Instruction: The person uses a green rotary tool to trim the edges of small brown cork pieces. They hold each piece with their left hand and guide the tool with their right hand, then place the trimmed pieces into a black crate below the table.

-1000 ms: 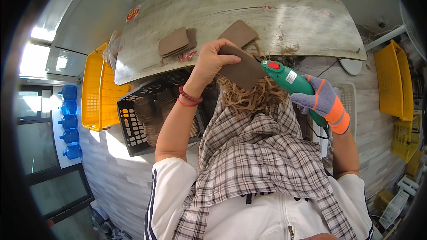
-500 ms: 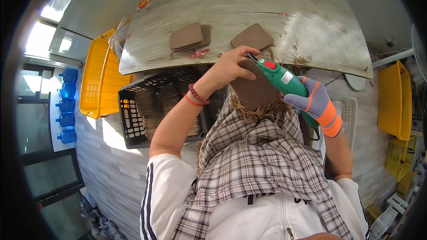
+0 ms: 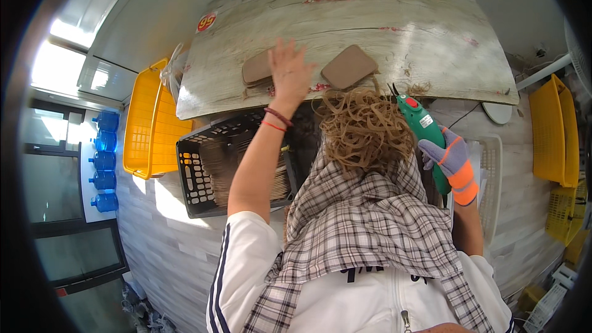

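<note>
The bare left hand was spread flat, fingers open and holding nothing, over the worn wooden table between two rounded brown cardboard pieces. The gloved right hand was closed around green electric shears. A tangle of curly brown strips lay on a plaid cloth, beside a black slotted crate.

The person wears a white zip-up jacket with dark stripes running down the sleeve. A plaid cloth in grey, brown and white checks drapes over the chest. Two thin bands, one dark and one red, circle the left wrist. The right hand wears a purple work glove with orange trim and an orange cuff.
</note>
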### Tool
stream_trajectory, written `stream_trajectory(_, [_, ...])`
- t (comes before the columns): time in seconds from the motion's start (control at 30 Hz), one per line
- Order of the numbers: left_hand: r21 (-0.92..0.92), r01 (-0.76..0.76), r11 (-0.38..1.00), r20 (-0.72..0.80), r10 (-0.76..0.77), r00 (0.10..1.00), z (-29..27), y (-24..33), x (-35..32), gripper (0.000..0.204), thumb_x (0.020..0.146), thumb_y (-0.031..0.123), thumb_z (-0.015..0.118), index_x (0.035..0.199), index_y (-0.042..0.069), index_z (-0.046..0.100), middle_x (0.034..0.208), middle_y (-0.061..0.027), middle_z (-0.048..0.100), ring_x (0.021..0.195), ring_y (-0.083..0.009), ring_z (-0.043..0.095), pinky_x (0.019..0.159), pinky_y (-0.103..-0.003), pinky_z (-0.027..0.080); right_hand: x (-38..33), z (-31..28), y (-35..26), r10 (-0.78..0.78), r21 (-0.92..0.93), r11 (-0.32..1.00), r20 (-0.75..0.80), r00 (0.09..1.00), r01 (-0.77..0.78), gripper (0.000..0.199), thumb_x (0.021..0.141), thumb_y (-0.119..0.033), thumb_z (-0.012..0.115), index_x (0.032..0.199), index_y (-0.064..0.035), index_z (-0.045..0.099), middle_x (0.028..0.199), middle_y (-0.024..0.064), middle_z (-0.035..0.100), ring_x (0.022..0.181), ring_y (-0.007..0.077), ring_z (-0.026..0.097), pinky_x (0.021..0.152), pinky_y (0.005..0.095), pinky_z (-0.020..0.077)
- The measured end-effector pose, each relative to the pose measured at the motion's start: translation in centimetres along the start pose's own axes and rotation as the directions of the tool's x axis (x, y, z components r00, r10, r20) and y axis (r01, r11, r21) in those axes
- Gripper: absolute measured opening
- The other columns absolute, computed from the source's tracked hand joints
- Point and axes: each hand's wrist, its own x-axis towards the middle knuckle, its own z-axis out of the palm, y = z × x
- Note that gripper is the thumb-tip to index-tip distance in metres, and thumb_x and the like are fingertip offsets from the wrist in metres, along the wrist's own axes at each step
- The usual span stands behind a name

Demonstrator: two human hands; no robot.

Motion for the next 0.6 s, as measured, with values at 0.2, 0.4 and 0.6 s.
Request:
stream_trajectory(0.2, [-0.186, 0.132, 0.974, 0.172, -0.1, 0.98, 3.4, 5.7, -0.5, 0.057, 0.079, 0.036, 0.069, 0.121, 0.001, 0.053, 0.141, -0.0179, 0.038, 0.139, -0.0367, 0.017, 0.113, -0.051, 0.01, -0.5, -0.3, 1.8, -0.032, -0.027, 0.999, -0.033, 0.999, 0.031, 0.04, 0.08, -0.02, 0.073, 0.108, 0.0028, 0.056, 0.073, 0.0043, 0.062, 0.053, 0.0084, 0.056, 0.048, 0.0238, 0.0477])
stream_trajectory(0.4, [-0.422, 0.217, 0.88, 0.18, -0.153, 0.972, 0.6, 7.4, 1.1, 0.039, 0.074, 0.016, 0.075, 0.103, 0.001, 0.053, 0.125, -0.0154, 0.051, 0.129, -0.0332, 0.035, 0.107, -0.047, 0.028, -1.2, -0.5, 1.7, -0.05, -0.011, 0.999, -0.048, 0.998, 0.05, 0.042, 0.079, -0.02, 0.074, 0.109, 0.0032, 0.056, 0.075, 0.0046, 0.062, 0.054, 0.0079, 0.056, 0.049, 0.0233, 0.0463])
stream_trajectory(0.6, [-0.9, 0.36, -0.244, 0.427, -0.34, 0.838, -1.6, 10.7, 1.5, 0.028, 0.082, -0.001, 0.066, 0.107, 0.002, 0.052, 0.11, -0.0098, 0.06, 0.101, -0.0246, 0.059, 0.09, -0.036, 0.049, -0.8, -0.6, 1.4, -0.136, -0.014, 0.991, -0.122, 0.983, 0.136, 0.041, 0.079, -0.02, 0.074, 0.108, 0.003, 0.057, 0.073, 0.0038, 0.062, 0.053, 0.0077, 0.056, 0.048, 0.023, 0.0458])
